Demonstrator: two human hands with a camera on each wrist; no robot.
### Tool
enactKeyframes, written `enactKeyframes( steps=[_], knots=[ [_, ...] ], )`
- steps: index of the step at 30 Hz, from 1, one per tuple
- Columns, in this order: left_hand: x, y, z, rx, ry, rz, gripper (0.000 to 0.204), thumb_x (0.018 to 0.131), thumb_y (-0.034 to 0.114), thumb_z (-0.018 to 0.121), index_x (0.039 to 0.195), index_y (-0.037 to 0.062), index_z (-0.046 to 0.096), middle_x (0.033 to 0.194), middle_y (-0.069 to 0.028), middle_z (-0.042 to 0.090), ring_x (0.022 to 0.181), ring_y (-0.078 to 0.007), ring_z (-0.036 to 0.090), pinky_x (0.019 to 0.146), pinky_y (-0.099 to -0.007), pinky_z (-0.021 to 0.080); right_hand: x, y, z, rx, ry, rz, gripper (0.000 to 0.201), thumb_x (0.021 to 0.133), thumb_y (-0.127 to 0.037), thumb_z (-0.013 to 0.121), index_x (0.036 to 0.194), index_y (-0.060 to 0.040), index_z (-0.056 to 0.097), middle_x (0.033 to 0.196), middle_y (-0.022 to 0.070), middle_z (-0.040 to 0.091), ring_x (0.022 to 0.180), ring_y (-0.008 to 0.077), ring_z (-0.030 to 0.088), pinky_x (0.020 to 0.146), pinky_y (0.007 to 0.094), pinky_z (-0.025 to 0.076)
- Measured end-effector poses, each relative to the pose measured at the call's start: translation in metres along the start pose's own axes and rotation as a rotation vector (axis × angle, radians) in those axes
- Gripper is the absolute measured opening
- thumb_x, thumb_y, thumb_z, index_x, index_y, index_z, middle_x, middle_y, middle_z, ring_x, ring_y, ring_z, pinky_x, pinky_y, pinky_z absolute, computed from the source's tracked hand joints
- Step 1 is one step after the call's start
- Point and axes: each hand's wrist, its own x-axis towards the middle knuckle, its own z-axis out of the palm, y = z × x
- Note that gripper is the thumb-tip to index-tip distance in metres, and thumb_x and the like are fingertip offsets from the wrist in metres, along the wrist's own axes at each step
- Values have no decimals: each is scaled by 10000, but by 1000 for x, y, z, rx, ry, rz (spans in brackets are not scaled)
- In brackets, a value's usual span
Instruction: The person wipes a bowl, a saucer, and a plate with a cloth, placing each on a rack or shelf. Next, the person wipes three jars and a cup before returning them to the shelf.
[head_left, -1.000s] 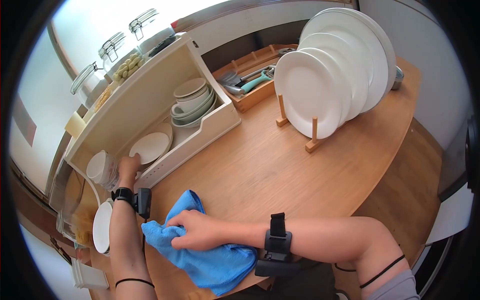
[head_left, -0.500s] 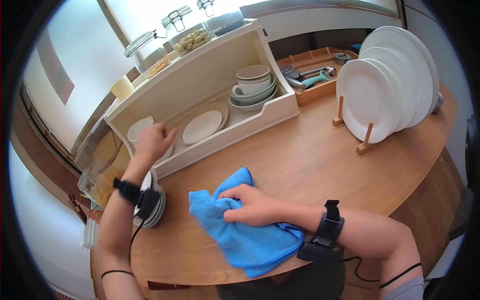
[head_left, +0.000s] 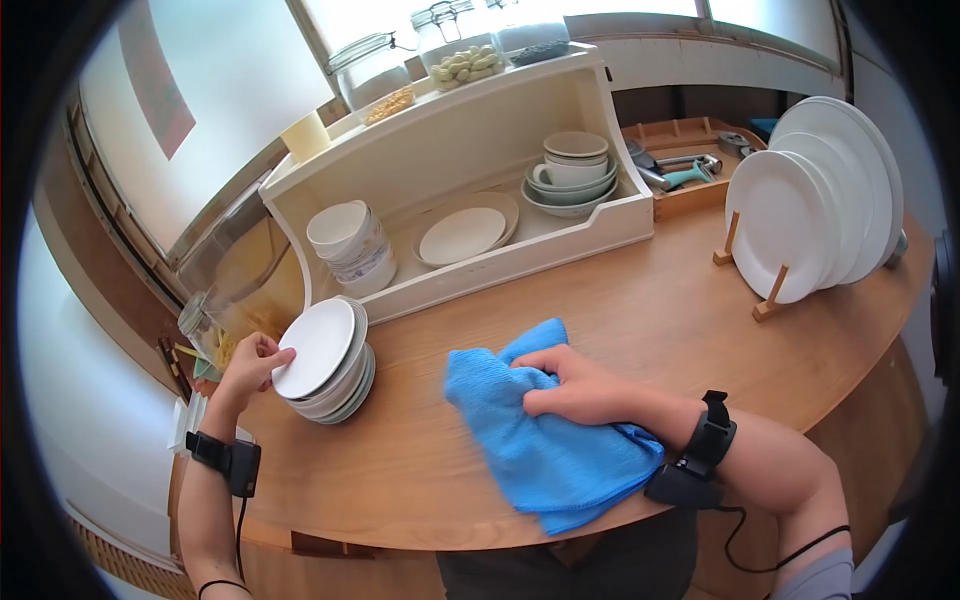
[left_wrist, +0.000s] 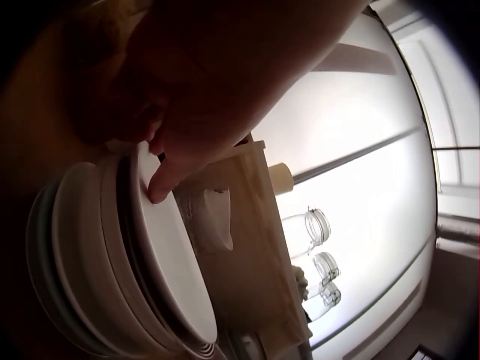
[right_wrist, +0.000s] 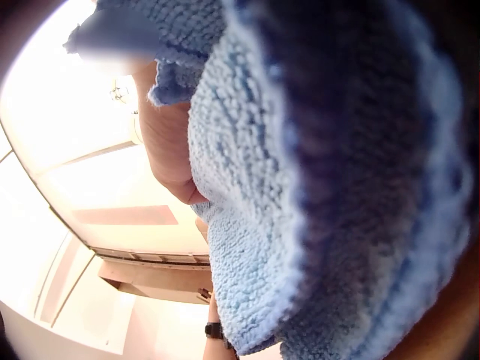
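Note:
My left hand (head_left: 253, 368) is at the left rim of a small white plate (head_left: 315, 345), the top one of a stack of dishes (head_left: 345, 398) at the table's left side. In the left wrist view the thumb (left_wrist: 165, 178) lies on the plate's upper face, while the other fingers are at its edge, partly in shadow. The plate tilts slightly over the dishes under it. My right hand (head_left: 578, 388) grips a bunched blue cloth (head_left: 540, 465) over the front of the table. That cloth fills much of the right wrist view, with its folds hiding most fingers.
Behind stands a cream shelf (head_left: 480, 283) with stacked bowls (head_left: 352, 250), flat plates (head_left: 462, 237) and a cup stack (head_left: 575, 172). Glass jars (head_left: 465, 60) line its top. White plates (head_left: 778, 228) stand in a wooden rack (head_left: 768, 308) at right, near a utensil tray (head_left: 690, 200).
My left hand has left the shelf, swung toward me and taken the rim of the stack's top plate. The right hand keeps its hold on the cloth. The head view has turned left.

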Motion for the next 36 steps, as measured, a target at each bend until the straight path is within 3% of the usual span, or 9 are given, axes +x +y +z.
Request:
enactKeyframes(
  steps=[7, 13, 20, 22, 25, 28, 30, 33, 36],
  knots=[
    [10, -28, -2, -445, -150, -135, 172, 879, 167, 640, 941, 25, 566, 686, 6, 531, 449, -49, 391, 431, -199, 342, 1, 2, -4, 39, -4, 2, 263, 760, -106, 583, 984, 20, 640, 893, 57, 651, 842, 113, 572, 778, 272, 467],
    [8, -32, -21, -447, -221, -152, 140, 914, 159, 571, 917, 19, 561, 646, -1, 537, 443, -70, 442, 413, -206, 366, 2, 3, -5, 50, -14, 5, 260, 762, -98, 580, 984, 25, 639, 883, 49, 644, 838, 108, 565, 771, 263, 464],
    [-15, -17, -39, -490, -32, 11, 212, 954, 190, 464, 1006, -10, 509, 658, -49, 580, 441, -98, 526, 389, -223, 436, 1, 0, -6, 98, 3, 6, 257, 749, -84, 580, 976, 22, 641, 878, 41, 639, 830, 105, 562, 763, 256, 463],
    [-29, -1, -32, -535, -21, 66, 217, 956, 194, 463, 1015, -7, 516, 698, -53, 600, 485, -99, 558, 407, -225, 455, 1, -1, -6, 188, 105, 27, 251, 737, -77, 580, 962, 13, 645, 888, 41, 637, 827, 108, 567, 765, 258, 464],
    [-56, 40, 7, -720, 57, 138, 220, 962, 200, 454, 1024, 11, 546, 817, -47, 641, 642, -99, 631, 488, -235, 512, 5, 1, -9, 289, 238, -14, 266, 737, -75, 573, 979, 7, 645, 903, 48, 636, 831, 114, 577, 764, 253, 466],
    [-75, 65, 57, -836, -93, 139, 226, 977, 219, 439, 991, 32, 564, 848, -46, 649, 670, -100, 633, 531, -239, 527, 5, -12, -7, 432, 325, -28, 272, 778, -83, 575, 1029, 15, 614, 897, 56, 629, 807, 109, 577, 741, 236, 466],
    [-89, 79, 89, -898, -326, 109, 221, 980, 204, 426, 1020, 22, 545, 848, -71, 647, 639, -111, 634, 487, -226, 528, 3, -14, -10, 535, 427, -94, 249, 817, -102, 584, 1034, 18, 594, 897, 53, 629, 781, 98, 579, 721, 227, 468],
    [-109, 101, 142, -1008, -456, 54, 254, 973, 184, 427, 1130, -13, 465, 1012, -125, 606, 778, -169, 651, 518, -252, 556, 0, -10, -25, 303, 630, -162, 240, 823, -102, 584, 1034, 13, 597, 892, 53, 635, 771, 93, 585, 705, 226, 474],
    [-110, 112, 168, -1132, -605, 88, 281, 937, 118, 467, 1181, -20, 444, 1119, -142, 568, 908, -194, 635, 662, -296, 580, 1, -11, -36, 211, 828, -90, 219, 824, -98, 588, 1011, 14, 604, 865, 49, 637, 754, 89, 581, 684, 225, 473]
  ],
)
